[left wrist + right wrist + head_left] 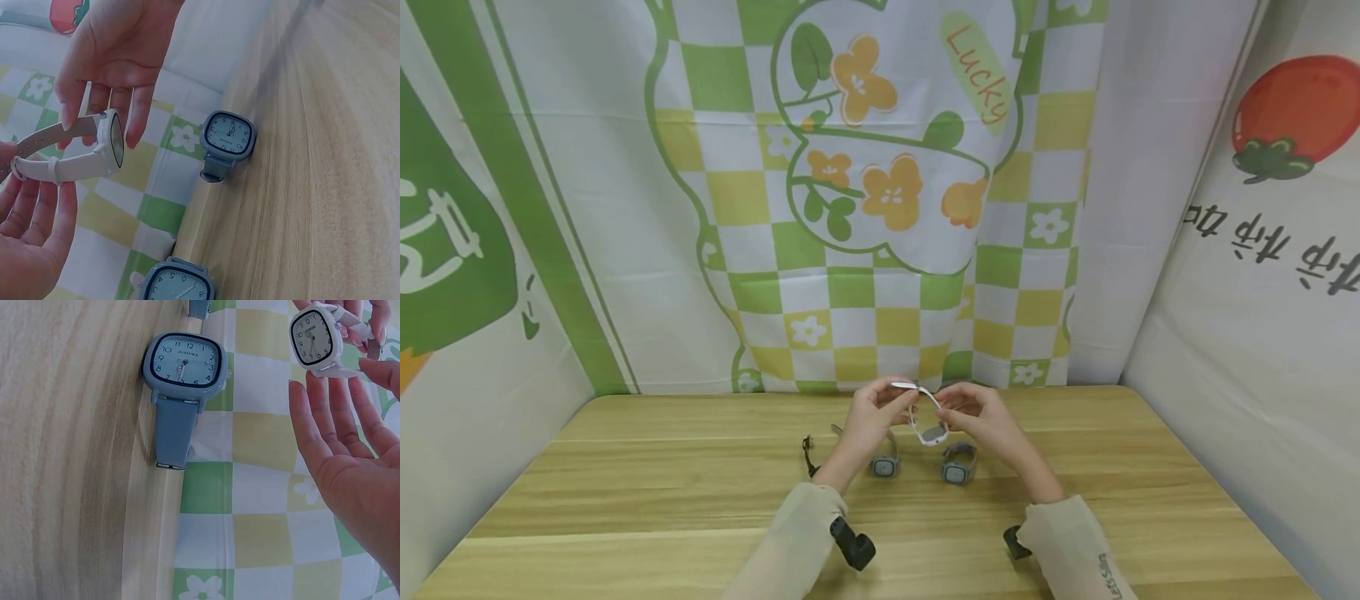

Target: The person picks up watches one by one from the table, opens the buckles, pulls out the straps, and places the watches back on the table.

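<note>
Between both hands, above the table, is a white wristwatch [934,435] with a squarish case; its strap curves into a loop. My left hand [867,421] pinches the strap near the buckle end, seen closer in the left wrist view [31,240]. Nearer the case, my right hand [988,421] has the strap between thumb and fingers, the other fingers stretched out below it in the right wrist view [350,456]. The dial [311,339] faces away from me. Two blue-grey watches, one on the left [884,467] and one on the right [955,473], lie below the hands.
A thin black strap-like item [808,454] lies left of the watches, partly behind my left forearm. The wooden table [647,492] ends at a green-and-yellow checked curtain [880,333]. Pale printed cloth [1247,358] hangs at the sides.
</note>
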`<state>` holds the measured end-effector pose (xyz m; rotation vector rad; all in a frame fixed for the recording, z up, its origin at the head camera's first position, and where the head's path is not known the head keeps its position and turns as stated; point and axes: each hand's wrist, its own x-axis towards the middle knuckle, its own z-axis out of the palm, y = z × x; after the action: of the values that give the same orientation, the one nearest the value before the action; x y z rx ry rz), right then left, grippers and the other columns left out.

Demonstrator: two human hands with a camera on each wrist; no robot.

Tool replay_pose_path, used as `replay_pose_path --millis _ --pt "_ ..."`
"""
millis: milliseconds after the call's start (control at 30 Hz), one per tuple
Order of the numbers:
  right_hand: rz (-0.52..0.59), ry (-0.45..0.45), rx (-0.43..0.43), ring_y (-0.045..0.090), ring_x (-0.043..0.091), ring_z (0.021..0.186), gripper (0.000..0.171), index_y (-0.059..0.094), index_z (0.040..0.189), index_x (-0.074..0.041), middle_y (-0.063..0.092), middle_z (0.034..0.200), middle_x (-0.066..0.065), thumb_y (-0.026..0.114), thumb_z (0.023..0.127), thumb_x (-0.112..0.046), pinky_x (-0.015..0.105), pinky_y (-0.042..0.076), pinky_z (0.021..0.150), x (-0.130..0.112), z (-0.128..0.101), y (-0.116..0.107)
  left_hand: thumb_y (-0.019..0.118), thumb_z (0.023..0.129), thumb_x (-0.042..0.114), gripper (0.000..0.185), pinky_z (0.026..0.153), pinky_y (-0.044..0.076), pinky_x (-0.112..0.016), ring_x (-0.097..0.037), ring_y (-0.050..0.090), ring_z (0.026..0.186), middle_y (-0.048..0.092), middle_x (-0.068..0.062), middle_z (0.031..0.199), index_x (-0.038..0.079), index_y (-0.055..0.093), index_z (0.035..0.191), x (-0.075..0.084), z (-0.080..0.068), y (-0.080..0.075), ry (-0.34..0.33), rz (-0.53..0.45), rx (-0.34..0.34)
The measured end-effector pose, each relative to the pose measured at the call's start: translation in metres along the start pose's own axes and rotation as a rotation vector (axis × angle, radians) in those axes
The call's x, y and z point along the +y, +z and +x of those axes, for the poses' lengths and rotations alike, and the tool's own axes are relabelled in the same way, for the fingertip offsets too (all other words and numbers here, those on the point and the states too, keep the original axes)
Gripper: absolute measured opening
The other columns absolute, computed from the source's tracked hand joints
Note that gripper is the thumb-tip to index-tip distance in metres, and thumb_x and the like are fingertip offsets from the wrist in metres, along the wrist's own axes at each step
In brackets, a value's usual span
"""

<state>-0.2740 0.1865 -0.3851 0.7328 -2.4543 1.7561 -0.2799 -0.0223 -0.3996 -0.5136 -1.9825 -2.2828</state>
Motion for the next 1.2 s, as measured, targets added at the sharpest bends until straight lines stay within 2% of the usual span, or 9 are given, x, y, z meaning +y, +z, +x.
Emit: replay_pose_path --millis 233,367,467,567,667,767,933,1000,1200 --pt "0.008 -0.019 -0.016 0.071 0.012 0.086 0.024 0.064 0.118 0.015 0.07 0.104 0.029 0.063 0.097 0.004 0.025 0.06 0.079 -0.0003 -0.0009 0.0006 0.066 0.102 0.001 0.02 0.074 0.062 -0.026 -0.016 0.069 0.085 0.071 -0.025 0.108 -0.012 0.066 0.116 0.0017 -0.0005 0.0023 0.005 0.05 -0.019" --pt "0.038 -0.002 -0.011 0.072 0.013 0.09 0.027 0.062 0.12 0.016 0.07 0.104 0.021 0.064 0.096 0.005 0.025 0.059 0.079 -0.0016 -0.0011 0.0006 0.066 0.102 0.001 0.019 0.074 0.061 -0.026 -0.013 0.068 0.083 0.07 -0.028 0.108 -0.012 0.066 0.115 0.0025 -0.0005 0.0034 0.013 0.049 -0.033" --pt "0.046 -0.002 -0.01 0.071 0.016 0.091 0.029 0.061 0.122 0.016 0.07 0.105 0.016 0.064 0.095 0.005 0.028 0.06 0.079 -0.0028 -0.001 0.0009 0.066 0.102 0.001 0.019 0.074 0.062 -0.026 -0.013 0.069 0.082 0.072 -0.016 0.098 -0.013 0.065 0.115 0.0031 -0.0011 0.0036 0.018 0.05 -0.038" --pt "0.035 -0.016 -0.011 0.07 0.015 0.088 0.029 0.062 0.124 0.014 0.069 0.106 0.019 0.065 0.097 0.004 0.031 0.06 0.078 -0.0041 -0.0016 0.0014 0.066 0.101 0.0 0.019 0.074 0.062 -0.026 -0.014 0.069 0.083 0.071 0.0 0.093 -0.014 0.065 0.114 0.0036 -0.0019 0.0036 0.016 0.048 -0.039" --pt "0.022 -0.037 -0.006 0.069 0.015 0.084 0.027 0.064 0.123 0.013 0.069 0.104 0.022 0.067 0.099 0.001 0.031 0.06 0.075 -0.0046 -0.0015 0.0022 0.066 0.101 0.0 0.019 0.074 0.062 -0.026 -0.016 0.07 0.084 0.07 0.005 0.092 -0.014 0.065 0.115 0.0046 -0.0031 0.0036 0.01 0.05 -0.042" --pt "0.013 -0.056 0.003 0.067 0.017 0.08 0.025 0.066 0.121 0.012 0.069 0.102 0.021 0.068 0.101 -0.001 0.03 0.059 0.071 -0.0042 -0.0011 0.0029 0.066 0.102 0.0 0.018 0.073 0.062 -0.026 -0.017 0.07 0.085 0.071 0.0 0.094 -0.013 0.066 0.115 0.0056 -0.0036 0.0042 0.003 0.057 -0.042" --pt "0.003 -0.065 0.016 0.067 0.018 0.078 0.023 0.068 0.121 0.01 0.069 0.101 0.019 0.068 0.102 -0.001 0.029 0.059 0.07 -0.0033 -0.0009 0.0029 0.065 0.103 0.001 0.02 0.075 0.062 -0.026 -0.014 0.069 0.084 0.071 -0.024 0.106 -0.013 0.066 0.117 0.006 -0.0038 0.0046 0.0 0.066 -0.051" --pt "0.003 -0.06 0.019 0.067 0.019 0.078 0.023 0.068 0.122 0.009 0.069 0.101 0.02 0.067 0.102 -0.001 0.028 0.059 0.07 -0.0041 -0.0012 0.0028 0.065 0.103 0.001 0.021 0.075 0.062 -0.026 -0.012 0.069 0.083 0.071 -0.026 0.107 -0.013 0.066 0.118 0.0057 -0.0034 0.0043 0.0 0.063 -0.051" --pt "0.038 -0.033 0.016 0.069 0.021 0.078 0.027 0.066 0.127 0.01 0.066 0.106 0.029 0.066 0.102 0.0 0.026 0.06 0.069 -0.0073 -0.0019 0.0024 0.066 0.102 0.0 0.019 0.074 0.064 -0.028 -0.014 0.071 0.083 0.073 -0.003 0.093 -0.014 0.066 0.115 0.0031 -0.0005 0.0011 -0.002 0.015 -0.008"
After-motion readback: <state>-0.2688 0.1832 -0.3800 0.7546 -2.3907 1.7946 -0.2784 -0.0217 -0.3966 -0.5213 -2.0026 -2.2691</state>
